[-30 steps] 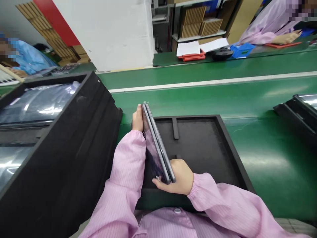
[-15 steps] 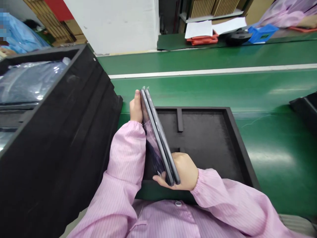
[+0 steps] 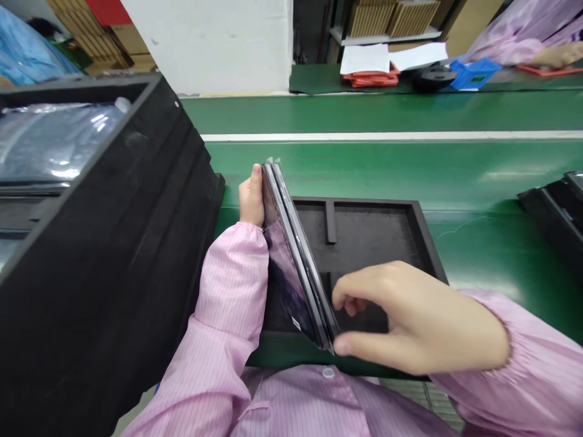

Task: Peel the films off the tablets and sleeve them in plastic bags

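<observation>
My left hand (image 3: 251,197) is clamped on two tablets (image 3: 297,258) at their upper end, thumb along the top corner; they stand on edge, side by side and leaning, their lower end slanting towards me; a small white label (image 3: 296,324) shows near the bottom of the left one's glossy face; my right hand (image 3: 419,321) is beside that lower end, thumb and fingers apart, though I cannot tell whether the thumb tip touches the corner; the tablets are above the left half of a black tray (image 3: 382,237), which lies near the table's (image 3: 483,261) near edge; a tall stack (image 3: 150,200) of black trays stands on my left, with film-wrapped items (image 3: 54,139) in its top; another dark stack (image 3: 553,212) is towards the table's right; along the far edge, beyond the white strip (image 3: 387,136), are papers (image 3: 364,59), a blue box (image 3: 473,74) and, at the far right corner, a co-worker's hand (image 3: 558,56).
</observation>
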Demonstrator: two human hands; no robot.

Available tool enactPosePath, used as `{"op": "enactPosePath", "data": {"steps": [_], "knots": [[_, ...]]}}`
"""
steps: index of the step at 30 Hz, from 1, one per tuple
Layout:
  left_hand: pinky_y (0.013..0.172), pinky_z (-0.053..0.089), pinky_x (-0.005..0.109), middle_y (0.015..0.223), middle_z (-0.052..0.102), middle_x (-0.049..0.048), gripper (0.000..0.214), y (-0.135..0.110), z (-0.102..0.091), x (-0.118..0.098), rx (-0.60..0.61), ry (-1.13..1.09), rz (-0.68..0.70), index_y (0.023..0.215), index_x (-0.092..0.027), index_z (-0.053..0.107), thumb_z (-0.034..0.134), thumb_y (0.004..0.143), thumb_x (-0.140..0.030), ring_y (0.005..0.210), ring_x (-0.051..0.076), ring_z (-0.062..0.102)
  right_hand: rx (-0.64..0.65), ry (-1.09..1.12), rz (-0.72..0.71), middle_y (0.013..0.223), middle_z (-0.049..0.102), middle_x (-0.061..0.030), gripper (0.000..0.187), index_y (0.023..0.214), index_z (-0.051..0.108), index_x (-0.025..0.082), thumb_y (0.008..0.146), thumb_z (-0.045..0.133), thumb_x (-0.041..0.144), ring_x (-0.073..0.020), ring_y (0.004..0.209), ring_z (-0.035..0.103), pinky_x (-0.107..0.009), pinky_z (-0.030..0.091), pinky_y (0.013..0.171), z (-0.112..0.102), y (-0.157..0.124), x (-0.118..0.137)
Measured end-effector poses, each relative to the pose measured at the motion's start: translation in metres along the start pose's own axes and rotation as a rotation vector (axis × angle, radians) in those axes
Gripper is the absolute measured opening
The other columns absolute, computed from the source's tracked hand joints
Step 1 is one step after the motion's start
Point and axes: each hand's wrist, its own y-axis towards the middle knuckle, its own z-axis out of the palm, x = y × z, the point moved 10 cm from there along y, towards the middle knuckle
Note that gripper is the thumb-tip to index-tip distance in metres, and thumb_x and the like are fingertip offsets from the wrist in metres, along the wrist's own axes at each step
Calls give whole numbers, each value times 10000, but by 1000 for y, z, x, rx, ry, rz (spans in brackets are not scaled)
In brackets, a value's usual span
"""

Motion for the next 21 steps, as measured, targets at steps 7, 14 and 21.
{"op": "enactPosePath", "data": {"steps": [7, 14, 21], "knots": [[449, 347, 290, 535, 485, 13, 677, 6, -3, -2, 39, -9, 97, 578, -205, 551, 489, 792, -845, 479, 128, 443, 5, 103, 32, 677, 630, 16, 289, 726, 525, 194, 932, 575, 392, -116, 584, 538, -252, 358, 574, 25, 20, 3], [446, 341, 291, 512, 468, 5, 697, 5, 0, -7, 63, -10, 121, 577, -201, 565, 479, 779, -863, 469, 121, 435, -64, 118, 100, 602, 559, 41, 362, 676, 474, 195, 782, 722, 436, -100, 521, 460, -244, 301, 526, 30, 19, -1], [417, 284, 290, 482, 433, -2, 694, 7, -4, -3, 42, 15, 126, 555, -209, 522, 447, 810, -851, 440, 117, 412, -13, 125, 107, 634, 565, 53, 402, 733, 490, 198, 703, 803, 449, -99, 526, 454, -243, 292, 527, 33, 20, -2]]}}
